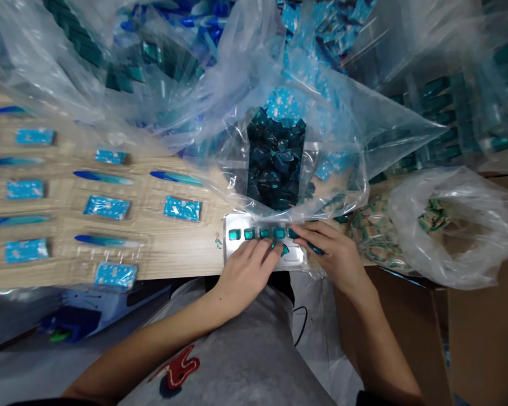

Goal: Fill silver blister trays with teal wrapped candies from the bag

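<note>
A small metal tray point(231, 254) lies at the near edge of the wooden table point(182, 254), with a row of teal square pieces point(249, 233) set in its slots. My left hand point(248, 270) rests on the tray, fingers bent and pinching a teal piece point(284, 250). My right hand point(334, 251) lies at the tray's right end, its fingertips pressed on another teal piece point(294, 233). Just behind the tray, an open clear plastic bag point(342, 141) holds a heap of dark teal wrapped pieces point(275, 158).
Blue packets point(182, 208) and blue pens point(175, 178) lie in rows in clear blister trays on the left. Plastic bags of stock crowd the back. A clear bag of green-wrapped items point(449, 225) sits on a cardboard box point(482, 332) at right.
</note>
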Available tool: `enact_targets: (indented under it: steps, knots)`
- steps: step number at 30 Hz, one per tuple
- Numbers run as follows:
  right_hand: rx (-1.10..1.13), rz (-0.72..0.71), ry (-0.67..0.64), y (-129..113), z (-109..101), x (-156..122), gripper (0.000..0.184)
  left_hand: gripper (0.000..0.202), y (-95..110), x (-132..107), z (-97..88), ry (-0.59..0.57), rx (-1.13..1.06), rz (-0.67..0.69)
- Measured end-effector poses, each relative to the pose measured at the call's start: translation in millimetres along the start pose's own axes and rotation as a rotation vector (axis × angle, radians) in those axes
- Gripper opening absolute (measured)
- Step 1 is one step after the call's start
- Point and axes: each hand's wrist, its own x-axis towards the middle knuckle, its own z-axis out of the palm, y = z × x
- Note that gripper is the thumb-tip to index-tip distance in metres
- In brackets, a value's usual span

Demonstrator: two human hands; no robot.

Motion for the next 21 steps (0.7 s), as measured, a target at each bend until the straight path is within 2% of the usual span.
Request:
enact_targets:
  steps: [5,8,10,13,15,18,21]
  knots:
    - [-0.046,0.078,-0.034,-0.1,2.1,-1.3,0.033,0.017,-1.9,0.7,8.4,-0.020,-0.018,0.036]
    - [0.059,0.125,0.075,-8.3,2.0,-7.4,0.036,0.018,-1.3,2.3,11.6,0.007,-0.046,-0.005]
    - [0.159,0.182,0.132,-19.2,3.5,-14.0,0.038,0.017,-0.3,3.5,8.4,0.029,-0.167,-0.058]
    - [0.331,0.264,0.076,-37.4,9.6,-22.6,0.037,0.013,-0.3,3.3,-3.7,0.018,-0.503,-0.178]
    - [0.417,0.337,0.058,-45.5,14.6,-25.9,0.030,0.012,-2.8,0.8,-11.8,-0.024,-0.644,-0.200]
    - [0.480,0.550,0.169,-46.4,18.6,-30.2,0.017,0.015,-11.2,-5.3,-17.3,-0.128,-0.525,-0.114]
    - [0.569,0.785,0.354,-37.8,18.0,-38.1,0.018,0.013,-22.4,-9.0,-17.1,-0.270,-0.376,-0.062]
